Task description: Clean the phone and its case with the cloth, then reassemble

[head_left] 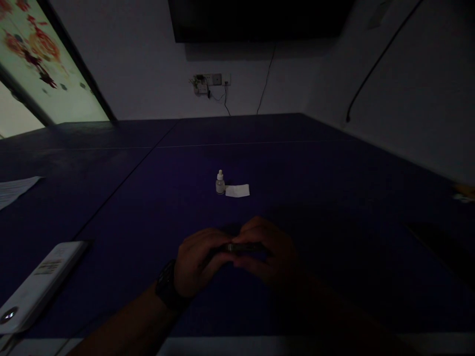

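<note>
Both hands meet low in the middle of the head view, around a slim dark object [247, 246] seen edge-on, with a small shiny part at its left end. My left hand [200, 254], with a dark watch [168, 287] on its wrist, pinches the left end between thumb and fingers. Closed over the right part, my right hand [267, 247] lies in shadow. It is too dark to tell the object's kind. Beyond the hands, a small dropper bottle [220, 184] with a white cap stands upright. A folded white cloth or paper [237, 191] lies beside it.
The blue tabletop [166, 198] reaches to the wall. A white, elongated device [40, 284] lies at the left, with printed paper [17, 190] behind it. A dark flat thing [438, 247] is at the right. Sockets with cables [208, 81] and a screen [260, 20] are on the wall.
</note>
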`<state>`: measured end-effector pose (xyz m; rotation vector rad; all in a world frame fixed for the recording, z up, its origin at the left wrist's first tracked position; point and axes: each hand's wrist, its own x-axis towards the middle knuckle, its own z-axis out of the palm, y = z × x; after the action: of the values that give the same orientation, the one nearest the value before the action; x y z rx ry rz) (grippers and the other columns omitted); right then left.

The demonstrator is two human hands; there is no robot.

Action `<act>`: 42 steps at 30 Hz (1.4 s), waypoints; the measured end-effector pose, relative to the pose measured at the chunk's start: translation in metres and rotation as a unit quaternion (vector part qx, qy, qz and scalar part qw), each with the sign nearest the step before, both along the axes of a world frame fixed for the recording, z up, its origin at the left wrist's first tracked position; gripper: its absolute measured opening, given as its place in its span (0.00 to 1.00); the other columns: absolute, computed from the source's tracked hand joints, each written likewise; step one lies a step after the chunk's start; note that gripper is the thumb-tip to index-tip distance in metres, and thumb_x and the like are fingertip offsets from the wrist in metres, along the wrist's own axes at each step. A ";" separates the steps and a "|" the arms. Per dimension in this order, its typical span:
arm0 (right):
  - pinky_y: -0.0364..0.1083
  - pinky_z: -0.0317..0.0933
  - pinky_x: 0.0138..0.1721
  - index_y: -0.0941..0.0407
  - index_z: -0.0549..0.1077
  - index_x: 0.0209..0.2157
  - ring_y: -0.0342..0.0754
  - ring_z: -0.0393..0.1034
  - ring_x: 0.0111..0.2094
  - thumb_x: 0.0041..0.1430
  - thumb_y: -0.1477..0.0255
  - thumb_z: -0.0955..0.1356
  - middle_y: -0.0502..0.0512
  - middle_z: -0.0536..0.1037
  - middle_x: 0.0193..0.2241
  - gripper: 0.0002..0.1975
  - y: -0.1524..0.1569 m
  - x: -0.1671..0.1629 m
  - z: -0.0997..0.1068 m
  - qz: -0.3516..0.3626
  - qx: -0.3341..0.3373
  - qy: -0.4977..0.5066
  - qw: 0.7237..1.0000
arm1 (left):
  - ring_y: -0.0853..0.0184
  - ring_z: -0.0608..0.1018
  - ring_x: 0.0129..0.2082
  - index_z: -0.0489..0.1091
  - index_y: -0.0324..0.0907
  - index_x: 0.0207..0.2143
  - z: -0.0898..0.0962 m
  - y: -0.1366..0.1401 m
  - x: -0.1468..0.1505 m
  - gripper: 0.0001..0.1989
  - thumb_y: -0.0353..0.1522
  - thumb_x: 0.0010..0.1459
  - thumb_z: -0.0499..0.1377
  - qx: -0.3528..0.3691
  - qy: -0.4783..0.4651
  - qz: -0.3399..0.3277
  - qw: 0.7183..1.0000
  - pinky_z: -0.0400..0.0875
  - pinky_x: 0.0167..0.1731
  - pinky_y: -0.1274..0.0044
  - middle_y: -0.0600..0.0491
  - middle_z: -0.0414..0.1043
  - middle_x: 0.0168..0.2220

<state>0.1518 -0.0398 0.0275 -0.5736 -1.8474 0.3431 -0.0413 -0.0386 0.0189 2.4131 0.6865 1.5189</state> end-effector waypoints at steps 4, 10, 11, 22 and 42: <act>0.46 0.71 0.35 0.53 0.75 0.46 0.47 0.75 0.36 0.62 0.60 0.73 0.54 0.78 0.36 0.15 0.009 0.012 -0.001 -0.005 0.001 0.002 1.000 | 0.70 0.84 0.37 0.72 0.43 0.44 -0.002 0.000 -0.004 0.06 0.33 0.65 0.62 -0.008 -0.022 0.070 0.997 0.79 0.39 0.78 0.52 0.82 0.38; 0.44 0.69 0.32 0.52 0.76 0.43 0.45 0.73 0.32 0.62 0.69 0.74 0.51 0.77 0.33 0.08 0.015 0.016 -0.002 0.006 0.004 0.017 1.000 | 0.67 0.84 0.40 0.73 0.43 0.43 0.001 0.004 -0.008 0.05 0.33 0.67 0.60 0.020 -0.019 0.053 0.998 0.80 0.41 0.75 0.50 0.82 0.40; 0.44 0.69 0.31 0.52 0.76 0.43 0.45 0.73 0.32 0.62 0.69 0.74 0.51 0.77 0.33 0.08 0.015 0.016 -0.002 0.009 0.006 0.019 1.000 | 0.67 0.84 0.40 0.73 0.43 0.43 0.001 0.005 -0.008 0.05 0.33 0.67 0.60 0.022 -0.017 0.055 0.998 0.80 0.41 0.75 0.50 0.82 0.40; 0.45 0.71 0.34 0.52 0.78 0.43 0.46 0.76 0.34 0.61 0.74 0.75 0.52 0.81 0.33 0.08 0.018 0.015 -0.004 -0.042 0.072 0.012 0.996 | 0.66 0.82 0.45 0.71 0.41 0.46 0.001 0.017 -0.013 0.06 0.31 0.67 0.60 0.081 0.037 0.057 0.994 0.78 0.45 0.73 0.48 0.81 0.43; 0.45 0.70 0.32 0.54 0.75 0.47 0.46 0.75 0.30 0.65 0.76 0.71 0.52 0.81 0.30 0.09 0.022 0.017 -0.006 -0.097 0.195 -0.096 0.971 | 0.67 0.81 0.37 0.71 0.42 0.48 -0.005 0.031 -0.019 0.10 0.27 0.63 0.62 0.130 0.090 0.067 0.985 0.75 0.39 0.75 0.49 0.81 0.38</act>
<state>0.1690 -0.0177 0.0214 -0.5194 -1.9554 -0.2126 -0.0598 -0.0076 0.0143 2.7785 0.7405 1.5372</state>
